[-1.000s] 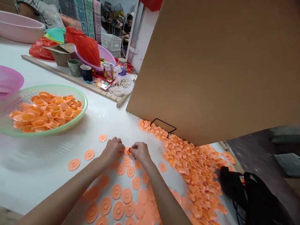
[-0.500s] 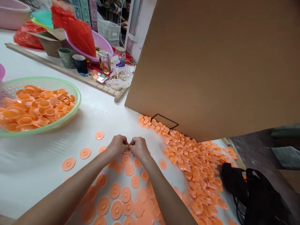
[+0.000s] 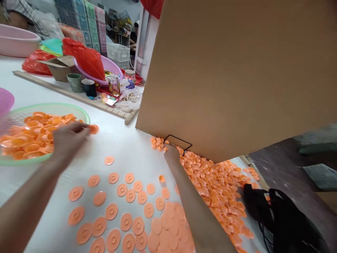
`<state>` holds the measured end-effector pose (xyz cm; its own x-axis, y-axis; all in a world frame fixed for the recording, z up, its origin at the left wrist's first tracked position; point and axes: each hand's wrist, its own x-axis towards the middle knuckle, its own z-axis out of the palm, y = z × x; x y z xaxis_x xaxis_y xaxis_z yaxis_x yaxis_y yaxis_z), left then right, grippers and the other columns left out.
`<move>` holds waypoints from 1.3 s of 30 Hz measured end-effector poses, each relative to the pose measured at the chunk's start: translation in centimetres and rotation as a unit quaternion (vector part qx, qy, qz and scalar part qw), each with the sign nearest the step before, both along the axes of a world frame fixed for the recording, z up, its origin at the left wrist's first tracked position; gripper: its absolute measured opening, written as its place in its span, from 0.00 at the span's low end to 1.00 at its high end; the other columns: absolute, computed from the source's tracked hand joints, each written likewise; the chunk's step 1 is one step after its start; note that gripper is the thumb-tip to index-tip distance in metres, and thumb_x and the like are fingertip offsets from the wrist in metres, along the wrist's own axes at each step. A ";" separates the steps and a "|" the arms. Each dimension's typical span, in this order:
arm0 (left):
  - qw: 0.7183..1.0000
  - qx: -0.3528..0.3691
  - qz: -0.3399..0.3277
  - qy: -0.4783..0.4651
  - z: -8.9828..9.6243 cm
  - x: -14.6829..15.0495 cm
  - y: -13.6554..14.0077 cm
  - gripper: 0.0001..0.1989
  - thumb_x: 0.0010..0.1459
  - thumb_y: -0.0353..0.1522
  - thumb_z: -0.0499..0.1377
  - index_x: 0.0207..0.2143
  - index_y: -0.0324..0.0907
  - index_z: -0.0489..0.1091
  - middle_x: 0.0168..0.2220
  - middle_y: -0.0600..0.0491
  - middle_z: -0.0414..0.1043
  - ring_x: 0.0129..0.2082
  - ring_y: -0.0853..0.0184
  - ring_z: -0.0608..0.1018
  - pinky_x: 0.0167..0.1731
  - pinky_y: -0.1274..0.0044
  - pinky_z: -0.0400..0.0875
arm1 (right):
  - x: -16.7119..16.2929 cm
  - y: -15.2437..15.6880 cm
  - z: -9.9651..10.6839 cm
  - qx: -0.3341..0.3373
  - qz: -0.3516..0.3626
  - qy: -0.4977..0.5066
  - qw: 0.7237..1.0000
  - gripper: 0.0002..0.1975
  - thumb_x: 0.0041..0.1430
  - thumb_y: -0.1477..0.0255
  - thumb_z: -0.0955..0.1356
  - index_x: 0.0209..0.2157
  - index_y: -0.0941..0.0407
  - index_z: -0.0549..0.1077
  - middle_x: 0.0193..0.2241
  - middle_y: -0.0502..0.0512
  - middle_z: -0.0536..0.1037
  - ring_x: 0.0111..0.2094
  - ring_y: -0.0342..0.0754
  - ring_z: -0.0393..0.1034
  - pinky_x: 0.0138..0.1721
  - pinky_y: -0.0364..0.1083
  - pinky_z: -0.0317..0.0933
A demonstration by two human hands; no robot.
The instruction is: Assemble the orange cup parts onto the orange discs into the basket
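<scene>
Head view: left hand (image 3: 70, 137) pinches 1 round orange plastic piece (image 3: 94, 129) beside the right rim of a light-green perforated plastic basket (image 3: 26, 161). Right hand (image 3: 172, 153) is at the far end of an orange plastic heap (image 3: 218, 193); whether its fingers grasp anything, I cannot tell.

left hand (image 3: 68, 138) moved off to green basket (image 3: 46, 104) with orange piece (image 3: 94, 129), right hand (image 3: 172, 152) shifted to orange pile (image 3: 210, 182)

Beside the left fingers (image 3: 80, 129) lie glossy plastic cups (image 3: 33, 135); beyond the right fingers (image 3: 168, 147) stands smooth, matt cardboard (image 3: 223, 77).
</scene>
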<state>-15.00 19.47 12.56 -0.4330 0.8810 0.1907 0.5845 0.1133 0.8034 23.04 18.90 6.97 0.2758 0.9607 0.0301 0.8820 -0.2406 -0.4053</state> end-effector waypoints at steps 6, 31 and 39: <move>0.983 0.043 0.040 0.172 -0.2 -6.9 0.7 0.20 0.52 0.34 0.57 0.46 0.38 0.75 0.32 0.52 0.74 0.36 0.65 0.74 0.47 0.73 0.67 | -1.6 0.3 -0.5 0.004 0.003 0.049 0.999 0.11 0.55 0.77 0.63 0.32 0.57 0.79 0.38 0.58 0.79 0.41 0.49 0.72 0.42 0.43 0.61; 0.933 -0.204 -0.293 -0.052 -8.6 8.3 -2.3 0.11 0.47 0.25 0.54 0.29 0.40 0.76 0.23 0.55 0.76 0.24 0.69 0.76 0.28 0.79 0.67 | -15.2 -0.6 -3.0 -0.128 0.118 0.160 0.972 0.05 0.45 0.80 0.68 0.22 0.56 0.73 0.20 0.48 0.75 0.25 0.41 0.69 0.27 0.38 0.59; 0.930 -0.252 -0.226 -0.143 -9.3 9.8 -2.7 0.02 0.43 0.27 0.56 0.22 0.41 0.64 0.13 0.60 0.68 0.14 0.69 0.74 0.15 0.82 0.64 | -16.1 -2.5 -4.3 -0.064 0.088 0.161 0.981 0.05 0.50 0.77 0.66 0.24 0.55 0.72 0.24 0.48 0.77 0.27 0.42 0.69 0.29 0.38 0.61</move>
